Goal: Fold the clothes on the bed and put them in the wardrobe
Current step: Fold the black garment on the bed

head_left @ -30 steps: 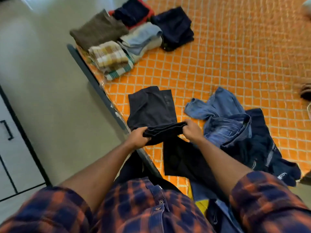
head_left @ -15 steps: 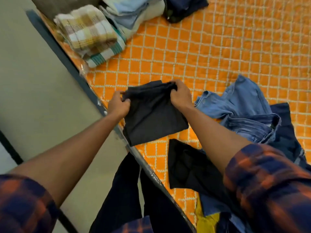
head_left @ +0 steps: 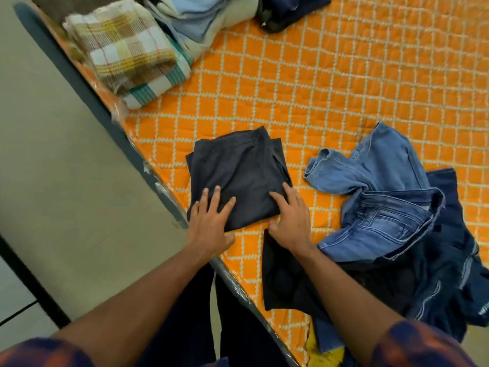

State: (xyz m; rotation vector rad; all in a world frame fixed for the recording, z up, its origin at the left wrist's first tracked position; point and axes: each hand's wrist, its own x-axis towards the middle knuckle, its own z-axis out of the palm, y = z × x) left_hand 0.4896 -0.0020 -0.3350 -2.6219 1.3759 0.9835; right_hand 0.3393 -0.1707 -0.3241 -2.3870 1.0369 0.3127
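A dark grey folded garment (head_left: 243, 170) lies flat on the orange quilted bed (head_left: 330, 83), near its left edge. My left hand (head_left: 210, 221) presses its near left corner with straight, spread fingers. My right hand (head_left: 289, 218) presses the near right corner, fingers flat. Right of them lie crumpled blue jeans (head_left: 375, 202) on top of a dark navy garment (head_left: 449, 260). A black cloth (head_left: 285, 276) lies under my right forearm.
Folded clothes are stacked at the bed's far left: a checked yellow-and-white cloth (head_left: 121, 46), pale blue pieces (head_left: 201, 19) and a dark pile (head_left: 288, 9). The bed's dark frame edge (head_left: 79, 83) runs diagonally, with beige floor (head_left: 53, 168) to its left.
The folded end was carried away from me and laid over the garment. Both hands let go of the fabric and now press flat on its near edge.
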